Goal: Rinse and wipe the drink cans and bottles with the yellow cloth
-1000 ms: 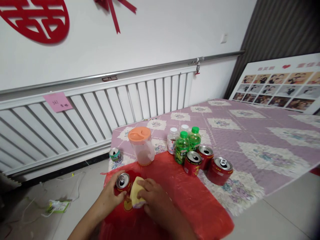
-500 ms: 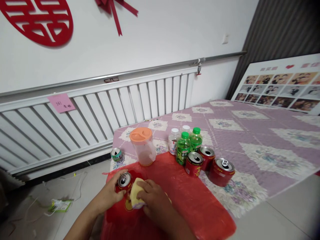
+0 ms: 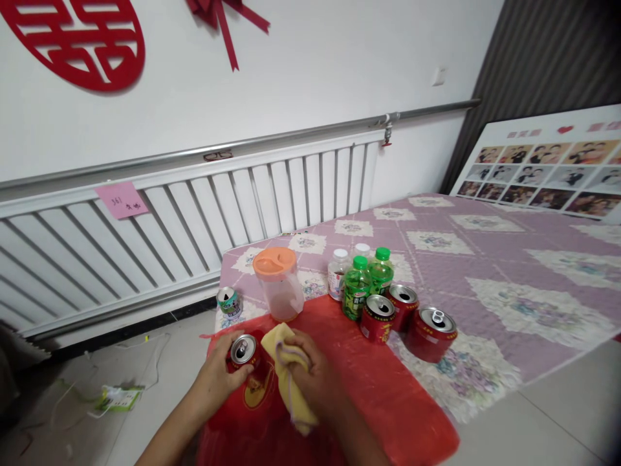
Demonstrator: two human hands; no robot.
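My left hand [image 3: 223,369] is wrapped round a red drink can [image 3: 244,353] with an opened top, standing upright on a red plastic sheet [image 3: 369,395]. Just to the right, my right hand [image 3: 313,369] grips a bunched yellow cloth [image 3: 288,372] with a purple edge, a little apart from the can. A gold print [image 3: 259,386] shows on the red sheet between the hands. Behind them stands a clear pitcher [image 3: 280,291] with an orange lid.
Right of the pitcher stand green bottles [image 3: 358,291], white-capped bottles [image 3: 338,275] and red cans [image 3: 430,333]. A small teal can [image 3: 228,302] sits at the left edge of the flowered tablecloth [image 3: 431,241]. A white radiator [image 3: 291,188] lines the wall behind.
My right hand has drawn the yellow cloth away from the can, slightly up and to the right, and more of it now hangs down. My left hand keeps its hold on the can.
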